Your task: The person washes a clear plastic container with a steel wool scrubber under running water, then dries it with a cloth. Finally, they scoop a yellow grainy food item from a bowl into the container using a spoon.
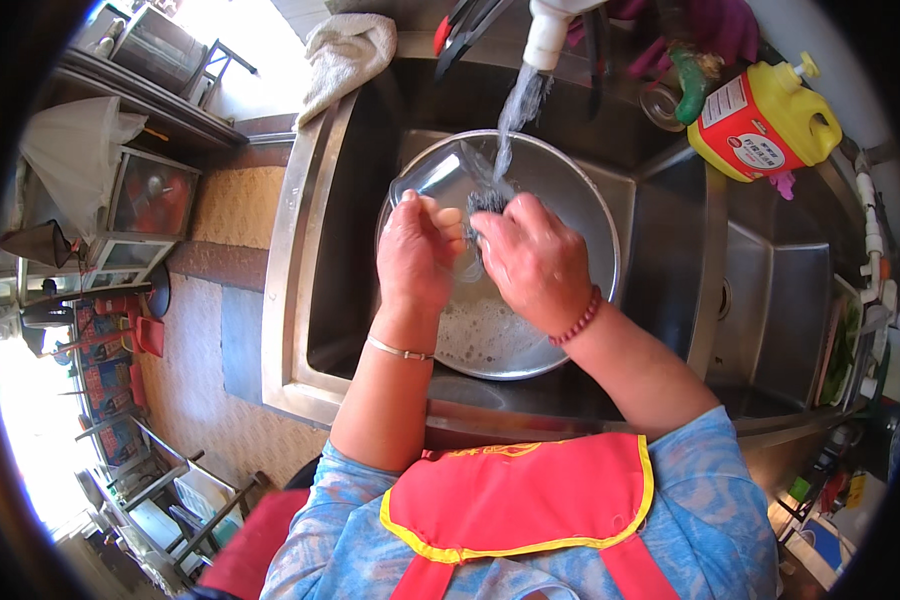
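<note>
My left hand [421, 244] grips a clear, glossy container [444, 174], its thumb at the near rim; the exact kind of vessel is hard to tell. Pinched in the fingers of my right hand [529, 251] is a grey metal scouring pad [487, 201], held against the container's right side. Water [521, 112] runs from a white faucet spout [544, 45] just above the pad. Below both hands, a large round steel basin [607, 225] holds foamy water [487, 330] inside the sink.
The steel sink rim [289, 300] surrounds the basin, with another sink compartment [784, 322] at right. A white towel [352, 56] lies on the back left corner. A yellow detergent jug [765, 124] and a green object [686, 82] are at the back right.
</note>
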Demonstrator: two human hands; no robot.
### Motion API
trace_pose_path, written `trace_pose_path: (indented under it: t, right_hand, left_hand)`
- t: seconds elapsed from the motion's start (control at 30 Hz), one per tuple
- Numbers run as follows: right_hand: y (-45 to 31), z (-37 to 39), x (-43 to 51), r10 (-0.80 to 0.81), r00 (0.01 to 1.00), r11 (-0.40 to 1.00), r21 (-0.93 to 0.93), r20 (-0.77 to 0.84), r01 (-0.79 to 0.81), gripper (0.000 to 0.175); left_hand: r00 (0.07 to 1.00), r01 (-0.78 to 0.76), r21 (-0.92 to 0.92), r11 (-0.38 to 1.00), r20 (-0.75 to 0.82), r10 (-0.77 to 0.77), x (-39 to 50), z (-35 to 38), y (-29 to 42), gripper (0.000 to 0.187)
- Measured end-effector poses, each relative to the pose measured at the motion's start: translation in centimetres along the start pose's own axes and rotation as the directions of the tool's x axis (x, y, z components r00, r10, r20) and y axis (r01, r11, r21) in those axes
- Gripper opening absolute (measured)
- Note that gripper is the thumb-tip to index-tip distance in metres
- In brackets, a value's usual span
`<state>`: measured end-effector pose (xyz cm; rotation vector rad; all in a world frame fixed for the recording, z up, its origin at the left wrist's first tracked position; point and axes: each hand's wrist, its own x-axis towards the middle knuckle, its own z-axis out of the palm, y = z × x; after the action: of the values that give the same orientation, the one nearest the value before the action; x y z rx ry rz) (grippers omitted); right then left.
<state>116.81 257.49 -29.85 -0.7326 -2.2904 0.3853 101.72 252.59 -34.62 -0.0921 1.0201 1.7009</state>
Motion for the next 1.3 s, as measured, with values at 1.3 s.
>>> trace_pose_path:
  t: [1.3]
  right_hand:
    - [4.1,-0.6,-1.1,0.774,0.544,0.373,0.46,0.324,-0.806,0.049]
  left_hand:
    - [0.358,-0.717,0.481,-0.504,0.875,0.326,-5.2,2.9,-1.6,0.022]
